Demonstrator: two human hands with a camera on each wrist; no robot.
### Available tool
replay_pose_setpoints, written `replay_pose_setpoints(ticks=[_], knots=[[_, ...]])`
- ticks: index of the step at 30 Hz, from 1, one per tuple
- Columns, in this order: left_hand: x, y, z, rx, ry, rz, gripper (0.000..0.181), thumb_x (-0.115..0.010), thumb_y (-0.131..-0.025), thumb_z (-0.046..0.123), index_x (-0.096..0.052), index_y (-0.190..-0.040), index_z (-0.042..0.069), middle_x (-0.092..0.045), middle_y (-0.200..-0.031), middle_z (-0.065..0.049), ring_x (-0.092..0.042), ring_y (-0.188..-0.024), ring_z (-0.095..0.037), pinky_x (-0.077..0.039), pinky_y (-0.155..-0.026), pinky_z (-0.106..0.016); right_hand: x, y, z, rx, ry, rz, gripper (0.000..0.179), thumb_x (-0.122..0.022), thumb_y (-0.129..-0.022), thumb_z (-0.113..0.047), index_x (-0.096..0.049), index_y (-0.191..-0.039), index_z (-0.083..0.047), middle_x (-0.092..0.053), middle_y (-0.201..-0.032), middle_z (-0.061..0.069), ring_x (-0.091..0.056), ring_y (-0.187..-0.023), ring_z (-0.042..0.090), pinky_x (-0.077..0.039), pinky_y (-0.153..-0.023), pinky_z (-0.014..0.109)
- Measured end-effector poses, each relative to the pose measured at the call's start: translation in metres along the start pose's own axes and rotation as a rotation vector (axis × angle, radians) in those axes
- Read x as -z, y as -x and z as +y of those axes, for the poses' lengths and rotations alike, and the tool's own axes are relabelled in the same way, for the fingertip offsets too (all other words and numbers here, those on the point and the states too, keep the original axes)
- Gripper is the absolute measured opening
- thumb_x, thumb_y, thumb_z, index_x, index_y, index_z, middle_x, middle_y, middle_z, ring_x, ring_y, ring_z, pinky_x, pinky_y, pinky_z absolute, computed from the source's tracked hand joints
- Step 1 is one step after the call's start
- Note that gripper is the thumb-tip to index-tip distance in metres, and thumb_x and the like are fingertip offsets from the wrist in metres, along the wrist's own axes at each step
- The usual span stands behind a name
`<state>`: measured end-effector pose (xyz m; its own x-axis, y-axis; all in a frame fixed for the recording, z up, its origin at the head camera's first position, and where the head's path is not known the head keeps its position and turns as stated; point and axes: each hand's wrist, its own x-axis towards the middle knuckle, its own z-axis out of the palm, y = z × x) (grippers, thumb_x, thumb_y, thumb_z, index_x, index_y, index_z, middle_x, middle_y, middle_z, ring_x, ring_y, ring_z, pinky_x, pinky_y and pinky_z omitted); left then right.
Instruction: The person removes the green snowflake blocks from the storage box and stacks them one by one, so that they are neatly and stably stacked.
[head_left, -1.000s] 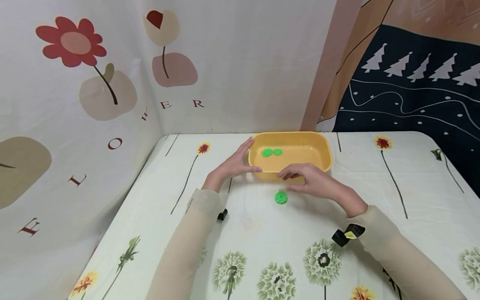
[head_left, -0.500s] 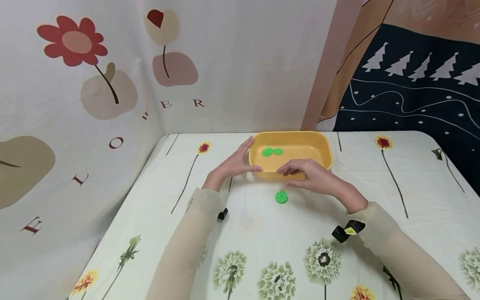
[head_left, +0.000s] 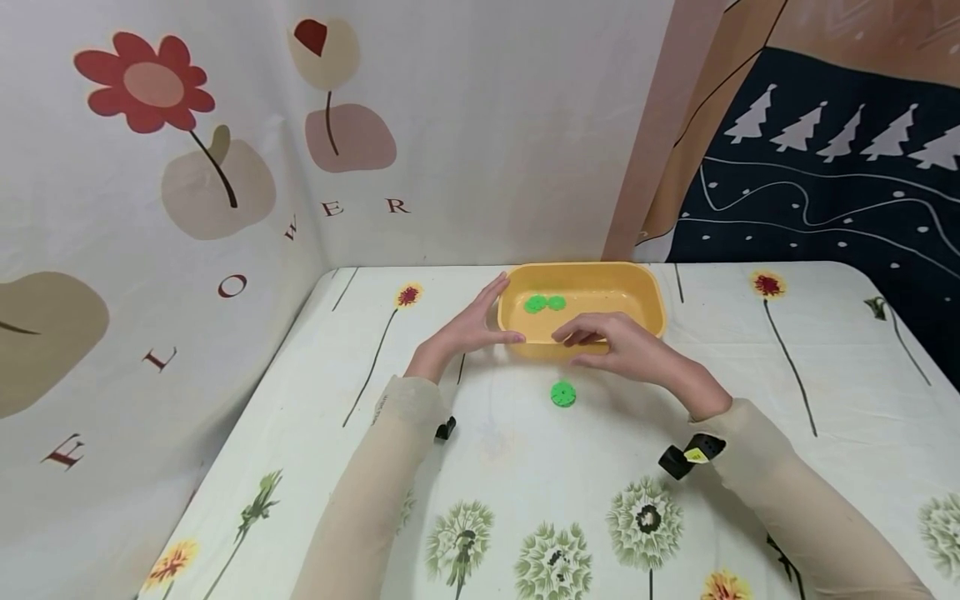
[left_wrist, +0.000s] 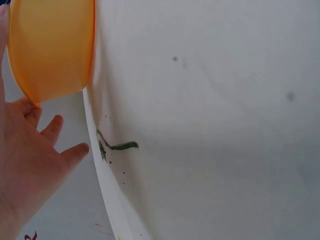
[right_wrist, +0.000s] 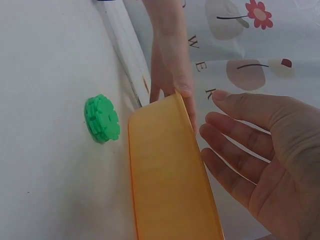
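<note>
A yellow plastic basin point(head_left: 645, 293) stands near the far edge of the table, with several green notched plastic discs point(head_left: 536, 304) lying in its left part. My left hand point(head_left: 468, 327) holds the basin's left end, thumb at the front rim and fingertips at the back left corner. Over the front rim hovers my right hand point(head_left: 618, 343), fingers loosely bent and nothing between them; thumb and fingers stand apart in the right wrist view. In front of the basin, just below the right hand, lies a small stack of green notched discs point(head_left: 563, 394), its layers showing in the right wrist view point(right_wrist: 102, 119).
A white flower-printed cloth point(head_left: 495, 475) covers the table. Behind it hangs a pale printed curtain point(head_left: 480, 150), and a dark cloth with white trees point(head_left: 817, 183) is at the right. Each wrist wears a small black camera point(head_left: 690, 457).
My right hand has risen slightly away from the green stack, toward and over the basin's front rim. The left hand, basin and discs stay where they were.
</note>
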<state>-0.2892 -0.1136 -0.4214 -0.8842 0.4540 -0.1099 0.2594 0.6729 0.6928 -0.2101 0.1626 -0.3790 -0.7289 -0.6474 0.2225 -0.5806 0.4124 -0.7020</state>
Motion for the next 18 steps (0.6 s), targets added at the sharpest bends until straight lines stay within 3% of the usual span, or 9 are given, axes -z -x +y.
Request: replay_pose_setpoints(ticks=[18], knots=[[0.0004,0.0006,0.0009,0.005,0.003,-0.002,0.110,-0.080,-0.081,0.049,-0.007,-0.161,0.031,0.003,-0.169,0.017,-0.005,-0.158,-0.020,-0.018,-0.125,-0.056,0.0002,-0.0101,0.0047,-0.036,-0.017,0.008,0.031,-0.074,-0.088,-0.004,-0.068,-0.118,0.001,-0.072,-0.115,0.017,-0.070,-0.102,0.029,-0.058,-0.093,0.045]])
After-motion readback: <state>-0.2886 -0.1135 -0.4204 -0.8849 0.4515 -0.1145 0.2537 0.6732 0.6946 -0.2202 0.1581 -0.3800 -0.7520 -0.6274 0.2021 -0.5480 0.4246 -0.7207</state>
